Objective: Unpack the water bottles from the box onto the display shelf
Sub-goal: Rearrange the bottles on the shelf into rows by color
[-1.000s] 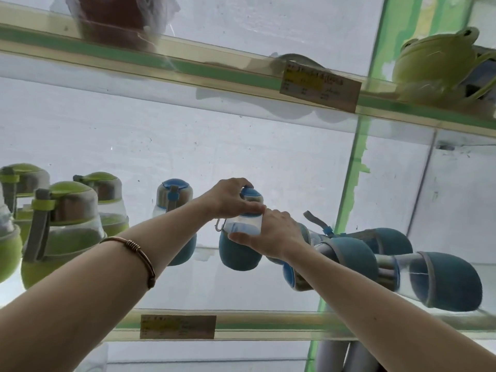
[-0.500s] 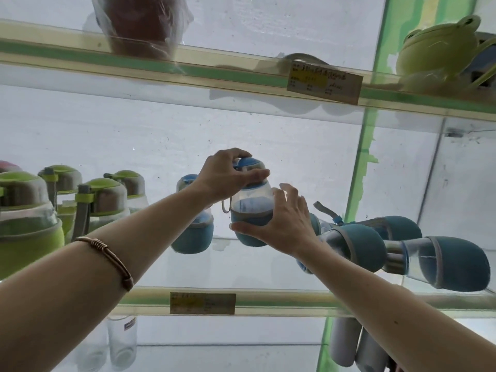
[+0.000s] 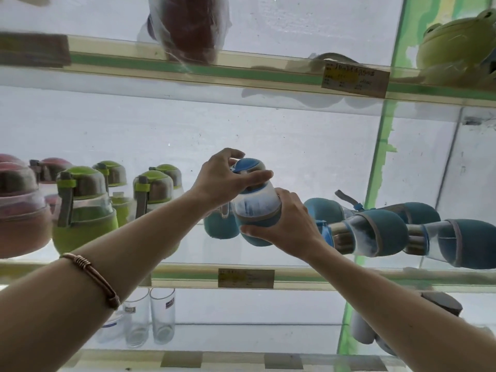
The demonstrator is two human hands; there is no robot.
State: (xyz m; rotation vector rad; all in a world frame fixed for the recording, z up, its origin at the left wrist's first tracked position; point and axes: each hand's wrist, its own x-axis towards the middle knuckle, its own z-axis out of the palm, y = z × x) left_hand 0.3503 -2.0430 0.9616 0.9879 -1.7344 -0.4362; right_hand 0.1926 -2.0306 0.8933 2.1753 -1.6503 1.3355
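Blue-capped bottle (image 3: 256,205), centre frame, now sits higher and tilted, lifted off the glass shelf (image 3: 188,272); left hand (image 3: 225,178) grips its cap, right hand (image 3: 290,226) cups its sleeve, so placement isn't finished

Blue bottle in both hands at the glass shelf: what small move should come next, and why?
Probably lower it upright onto the glass shelf, beside the standing blue bottle. The left hand grips the cap and the right hand cups the sleeve of the blue bottle, which looks tilted and seemingly off the glass; others to its right lie toppled.
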